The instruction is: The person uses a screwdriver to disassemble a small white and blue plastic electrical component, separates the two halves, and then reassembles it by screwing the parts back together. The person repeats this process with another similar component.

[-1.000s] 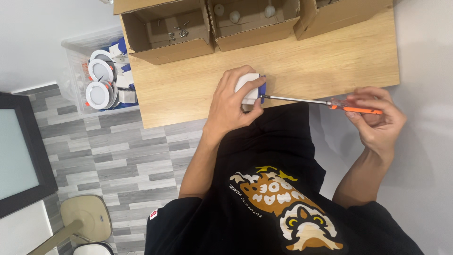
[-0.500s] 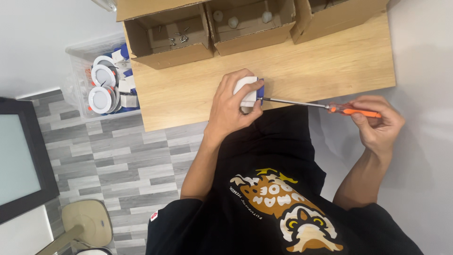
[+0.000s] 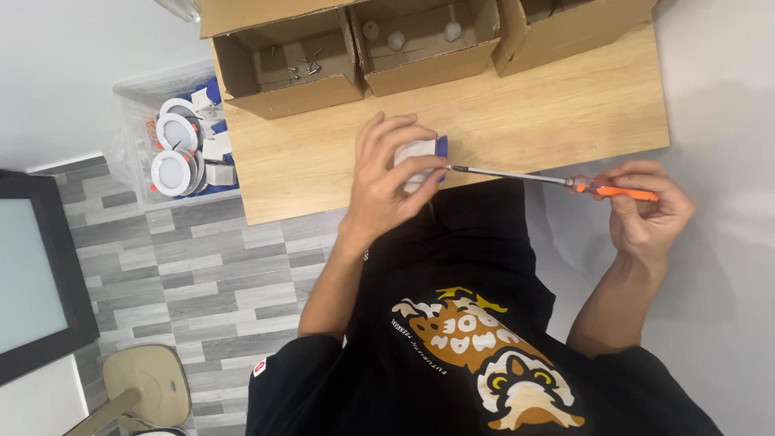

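Observation:
My left hand (image 3: 386,178) is wrapped around a small white box-shaped part (image 3: 416,152) with a blue end (image 3: 441,148), at the near edge of the wooden table (image 3: 533,113). My right hand (image 3: 650,216) grips the orange handle of a long thin screwdriver (image 3: 517,174). The shaft lies level and its tip touches the blue end of the part. My fingers hide most of the part.
Three open cardboard boxes stand along the table's far side: the left box (image 3: 278,95) holds screws, the middle box (image 3: 424,63) small white round pieces. A clear plastic bin (image 3: 137,169) of round white lamps (image 3: 172,171) sits on the floor at left, near a dark screen (image 3: 32,274) and a stool (image 3: 145,387).
My hands keep their grips on the part and the screwdriver. The right hand and handle have shifted slightly, and the view has drifted a little.

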